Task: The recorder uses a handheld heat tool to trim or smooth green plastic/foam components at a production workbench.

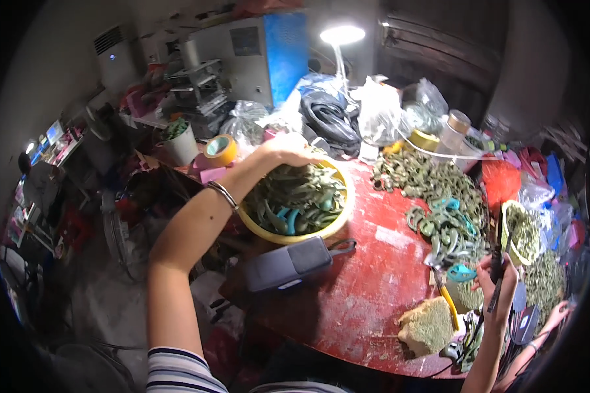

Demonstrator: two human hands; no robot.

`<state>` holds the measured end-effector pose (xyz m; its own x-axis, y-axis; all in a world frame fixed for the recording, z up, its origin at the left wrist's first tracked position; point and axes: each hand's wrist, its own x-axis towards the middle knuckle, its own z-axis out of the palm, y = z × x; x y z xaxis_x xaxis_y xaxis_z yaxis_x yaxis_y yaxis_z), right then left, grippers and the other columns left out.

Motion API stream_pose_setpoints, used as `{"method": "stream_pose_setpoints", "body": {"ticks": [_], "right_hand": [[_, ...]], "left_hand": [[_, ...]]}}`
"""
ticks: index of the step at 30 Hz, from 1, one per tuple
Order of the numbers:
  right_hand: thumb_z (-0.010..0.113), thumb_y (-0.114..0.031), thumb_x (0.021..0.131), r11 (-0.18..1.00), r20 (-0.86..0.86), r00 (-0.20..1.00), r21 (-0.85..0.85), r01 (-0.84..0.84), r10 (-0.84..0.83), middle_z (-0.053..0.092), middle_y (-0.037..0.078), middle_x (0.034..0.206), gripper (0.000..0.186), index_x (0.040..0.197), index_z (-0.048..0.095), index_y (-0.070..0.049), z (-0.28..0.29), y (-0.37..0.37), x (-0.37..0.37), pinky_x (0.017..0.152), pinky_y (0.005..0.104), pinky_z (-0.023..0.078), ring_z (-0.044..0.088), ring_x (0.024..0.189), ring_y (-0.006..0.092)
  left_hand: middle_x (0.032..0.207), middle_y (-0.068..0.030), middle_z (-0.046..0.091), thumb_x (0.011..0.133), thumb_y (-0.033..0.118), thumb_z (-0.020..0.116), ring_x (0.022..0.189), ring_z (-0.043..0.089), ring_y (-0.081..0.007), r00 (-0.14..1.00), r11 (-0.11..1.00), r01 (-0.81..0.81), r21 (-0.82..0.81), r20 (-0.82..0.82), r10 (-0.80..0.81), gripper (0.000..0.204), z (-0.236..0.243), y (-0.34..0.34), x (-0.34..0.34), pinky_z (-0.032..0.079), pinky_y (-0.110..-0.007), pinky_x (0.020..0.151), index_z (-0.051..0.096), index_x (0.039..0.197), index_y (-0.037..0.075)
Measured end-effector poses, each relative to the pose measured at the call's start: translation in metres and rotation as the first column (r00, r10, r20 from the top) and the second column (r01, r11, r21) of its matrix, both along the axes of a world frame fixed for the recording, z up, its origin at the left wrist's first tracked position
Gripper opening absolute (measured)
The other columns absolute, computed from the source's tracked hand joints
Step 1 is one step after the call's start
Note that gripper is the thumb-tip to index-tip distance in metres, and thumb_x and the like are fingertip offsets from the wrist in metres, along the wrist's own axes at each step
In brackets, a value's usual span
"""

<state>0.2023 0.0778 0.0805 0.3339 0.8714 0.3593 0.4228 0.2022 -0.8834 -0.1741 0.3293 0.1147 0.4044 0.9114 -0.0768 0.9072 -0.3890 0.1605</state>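
My left hand [294, 150] reaches over the far rim of a yellow basin [349, 206] heaped with grey-green curved pieces [288, 190]; glare and the pile hide its fingertips. Among those pieces lies a bright teal one [287, 221]. At the right, my right hand [503, 288] is closed around a slim dark rod-like tool [497, 262], held nearly upright. Just left of its fingers is a teal piece [462, 272]. Beyond it spreads a pile of green curved pieces [449, 229] on the red table [373, 275].
A dark grey box with a strap [288, 262] sits by the basin. A rough tan block [427, 327] and a yellow-handled tool [449, 304] lie near the table's front edge. Another person's hand [557, 316] shows at far right. A lit lamp [342, 35] and plastic bags [380, 111] stand behind.
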Motion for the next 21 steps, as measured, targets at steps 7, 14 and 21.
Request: {"method": "stream_pose_setpoints", "body": {"ticks": [7,14,21], "right_hand": [[0.058,0.002,0.075,0.998,-0.069,0.997,-0.046,-0.034,0.031,0.056,0.005,0.070,0.007,0.080,0.052,0.004,0.009,0.009,-0.011,0.050,0.0223,0.047,0.053,0.056,0.0081],[0.059,0.000,0.076,0.996,-0.036,0.999,-0.088,0.008,-0.011,0.054,0.004,0.069,0.007,0.079,0.053,0.003,0.006,-0.015,0.006,0.050,0.0219,0.049,0.053,0.056,0.0084],[0.058,0.003,0.075,0.991,-0.201,0.972,-0.009,-0.130,0.125,0.054,0.007,0.073,0.009,0.082,0.053,0.004,0.017,-0.038,-0.022,0.052,0.0226,0.050,0.053,0.063,0.0101]], "left_hand": [[0.088,-0.0090,0.063,0.078,0.048,0.056,0.083,0.056,-0.0156,0.996,0.998,-0.045,-0.034,0.080,0.047,0.047,0.016,0.004,-0.026,0.043,-0.029,0.076,0.064,0.096,0.005],[0.100,-0.0135,0.059,0.083,0.053,0.045,0.096,0.051,-0.0180,0.996,0.998,-0.021,-0.060,0.089,0.026,0.056,0.015,0.000,-0.004,0.037,-0.031,0.087,0.060,0.102,0.002],[0.088,-0.0106,0.064,0.084,0.048,0.048,0.089,0.057,-0.0179,0.976,0.992,-0.123,-0.029,0.179,0.126,0.048,0.026,-0.022,-0.020,0.040,-0.029,0.086,0.063,0.091,0.003]]}}
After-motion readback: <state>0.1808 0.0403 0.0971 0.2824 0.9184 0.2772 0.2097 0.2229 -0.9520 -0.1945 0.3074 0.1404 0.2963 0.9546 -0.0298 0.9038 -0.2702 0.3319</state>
